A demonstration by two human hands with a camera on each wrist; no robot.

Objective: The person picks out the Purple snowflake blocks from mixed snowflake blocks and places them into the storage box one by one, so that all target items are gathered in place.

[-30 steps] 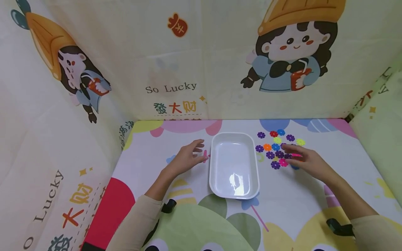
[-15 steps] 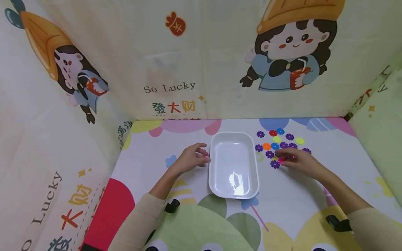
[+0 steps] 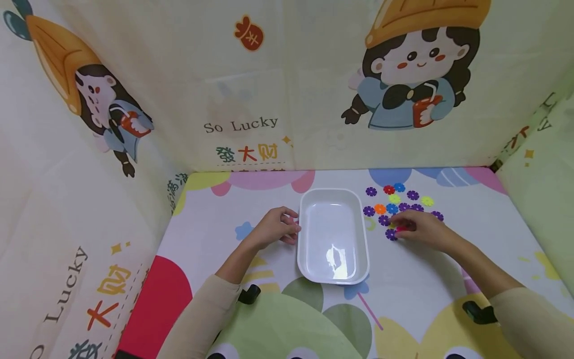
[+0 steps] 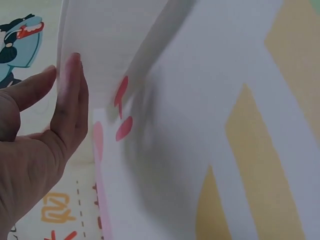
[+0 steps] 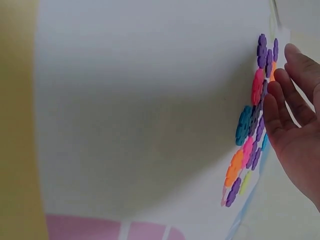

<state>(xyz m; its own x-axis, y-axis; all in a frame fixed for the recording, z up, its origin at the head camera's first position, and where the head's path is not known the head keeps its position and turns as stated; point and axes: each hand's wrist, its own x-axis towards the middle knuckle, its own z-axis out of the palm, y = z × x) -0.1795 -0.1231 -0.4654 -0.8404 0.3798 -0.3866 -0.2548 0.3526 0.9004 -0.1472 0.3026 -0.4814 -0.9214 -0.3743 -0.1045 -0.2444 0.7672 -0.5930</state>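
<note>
A white rectangular tray [image 3: 332, 229] stands in the middle of the table. At its left side is my left hand [image 3: 275, 228], fingertips right at the outer wall; in the left wrist view these fingers are nearly straight against the tray wall [image 4: 112, 40]. My right hand [image 3: 423, 229] hovers low over a group of flower-shaped plastic discs, covering some of them. The right wrist view shows its fingers [image 5: 287, 95] loosely bent beside a pink disc [image 5: 257, 86] and a teal disc [image 5: 243, 125], with nothing pinched. Purple [image 3: 371, 191], red [image 3: 389, 190] and orange [image 3: 379, 209] discs lie uncovered.
A printed cloth [image 3: 412, 279] with cartoon shapes covers the table. Cream curtains [image 3: 179, 99] with printed figures hang behind and at both sides. Black wrist mounts [image 3: 479, 313] sit near the sleeves.
My right hand has moved left and lower over the discs, its fingers drawing closer together. My left hand has moved slightly right, up to the tray's side. The tray stays in place.
</note>
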